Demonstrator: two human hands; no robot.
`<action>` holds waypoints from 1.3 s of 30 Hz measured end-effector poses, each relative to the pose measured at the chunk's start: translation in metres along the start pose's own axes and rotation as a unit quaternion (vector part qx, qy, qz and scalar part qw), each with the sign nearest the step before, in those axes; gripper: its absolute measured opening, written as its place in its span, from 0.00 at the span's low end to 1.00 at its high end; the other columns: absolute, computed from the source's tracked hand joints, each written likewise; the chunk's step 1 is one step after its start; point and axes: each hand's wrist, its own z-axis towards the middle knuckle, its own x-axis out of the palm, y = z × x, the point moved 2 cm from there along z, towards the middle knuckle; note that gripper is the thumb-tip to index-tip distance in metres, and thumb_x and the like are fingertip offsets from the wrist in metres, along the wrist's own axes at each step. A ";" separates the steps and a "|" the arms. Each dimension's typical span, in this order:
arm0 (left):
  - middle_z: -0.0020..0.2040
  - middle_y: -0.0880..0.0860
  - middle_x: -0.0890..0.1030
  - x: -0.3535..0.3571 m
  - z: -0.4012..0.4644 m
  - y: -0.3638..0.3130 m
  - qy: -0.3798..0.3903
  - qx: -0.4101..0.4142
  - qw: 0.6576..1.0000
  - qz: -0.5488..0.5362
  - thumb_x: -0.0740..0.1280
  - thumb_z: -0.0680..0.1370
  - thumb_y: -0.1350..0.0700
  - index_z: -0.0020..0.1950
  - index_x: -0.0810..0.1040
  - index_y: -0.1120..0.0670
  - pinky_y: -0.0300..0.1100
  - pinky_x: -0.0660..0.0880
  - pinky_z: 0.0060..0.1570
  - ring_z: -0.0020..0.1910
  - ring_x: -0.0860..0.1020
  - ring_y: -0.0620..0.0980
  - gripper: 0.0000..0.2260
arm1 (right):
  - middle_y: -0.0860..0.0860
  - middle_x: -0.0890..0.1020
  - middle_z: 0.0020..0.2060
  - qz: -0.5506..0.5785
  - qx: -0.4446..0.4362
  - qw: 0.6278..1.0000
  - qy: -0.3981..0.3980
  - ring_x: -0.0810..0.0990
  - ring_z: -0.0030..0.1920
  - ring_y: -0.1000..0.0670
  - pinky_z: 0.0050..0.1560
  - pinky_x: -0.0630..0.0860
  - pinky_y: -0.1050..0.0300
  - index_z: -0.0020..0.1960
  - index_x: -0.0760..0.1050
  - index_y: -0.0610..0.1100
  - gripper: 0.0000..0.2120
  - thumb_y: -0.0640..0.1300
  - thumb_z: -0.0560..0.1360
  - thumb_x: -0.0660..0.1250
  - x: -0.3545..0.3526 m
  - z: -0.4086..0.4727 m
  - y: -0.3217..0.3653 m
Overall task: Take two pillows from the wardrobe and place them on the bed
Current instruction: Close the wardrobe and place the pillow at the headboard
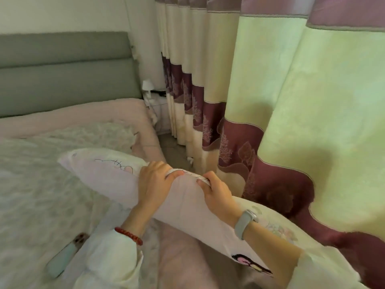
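Bedroom: bed [41,174] filling 9 o'clock side, grey headboard [66,74] at 11, curtain [291,101] hanging at 2. Pillow [116,180] lying across bed edge, running from 10 toward 4 o'clock. Left hand [154,184] gripping pillow's top seam, fingers curling over it. Right hand [216,195] pinching same seam just beside left. Phone [64,255] lying on bed at 7, near left sleeve. Watch [245,224] sitting on right wrist.

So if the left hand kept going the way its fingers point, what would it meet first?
The left hand, its grip curled over the upper edge of the long pale pink pillow, points up and right. Beyond that edge, probably the grey floor gap, then the cream and maroon curtain; depth is unclear.
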 end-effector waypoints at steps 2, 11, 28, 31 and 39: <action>0.28 0.57 0.77 0.013 0.012 0.007 0.005 -0.055 0.998 0.034 0.66 0.69 0.43 0.28 0.76 0.58 0.49 0.69 0.32 0.31 0.75 0.58 0.19 | 0.47 0.78 0.40 0.030 -0.025 0.999 0.037 0.76 0.44 0.41 0.43 0.68 0.51 0.50 0.69 0.43 0.07 0.46 0.78 0.57 0.003 0.031 -0.010; 0.30 0.55 0.79 0.046 0.050 0.029 -0.059 -0.189 0.972 0.122 0.69 0.67 0.47 0.29 0.78 0.57 0.45 0.62 0.37 0.33 0.76 0.57 0.14 | 0.46 0.79 0.41 0.085 -0.097 0.980 0.153 0.76 0.44 0.42 0.45 0.71 0.49 0.49 0.69 0.43 0.06 0.45 0.78 0.58 0.017 0.137 -0.029; 0.34 0.57 0.80 0.091 0.150 0.197 -0.083 -0.344 0.924 0.145 0.67 0.67 0.48 0.33 0.80 0.58 0.49 0.67 0.43 0.39 0.77 0.58 0.14 | 0.42 0.81 0.46 0.043 -0.153 0.944 0.289 0.77 0.48 0.41 0.45 0.70 0.51 0.49 0.71 0.41 0.08 0.46 0.77 0.60 0.140 0.349 0.013; 0.34 0.56 0.80 0.080 0.204 0.227 -0.121 -0.319 0.928 0.151 0.69 0.68 0.50 0.33 0.80 0.58 0.46 0.62 0.42 0.39 0.77 0.58 0.11 | 0.46 0.80 0.42 0.058 -0.206 0.942 0.260 0.76 0.44 0.47 0.39 0.63 0.60 0.48 0.72 0.42 0.06 0.44 0.76 0.62 0.144 0.406 0.045; 0.32 0.54 0.79 0.102 0.297 0.294 -0.148 -0.239 0.939 0.200 0.62 0.71 0.48 0.35 0.79 0.56 0.42 0.61 0.40 0.33 0.76 0.55 0.14 | 0.42 0.79 0.44 0.039 -0.336 0.923 0.181 0.76 0.45 0.43 0.43 0.65 0.61 0.49 0.73 0.39 0.05 0.40 0.75 0.63 0.172 0.527 0.068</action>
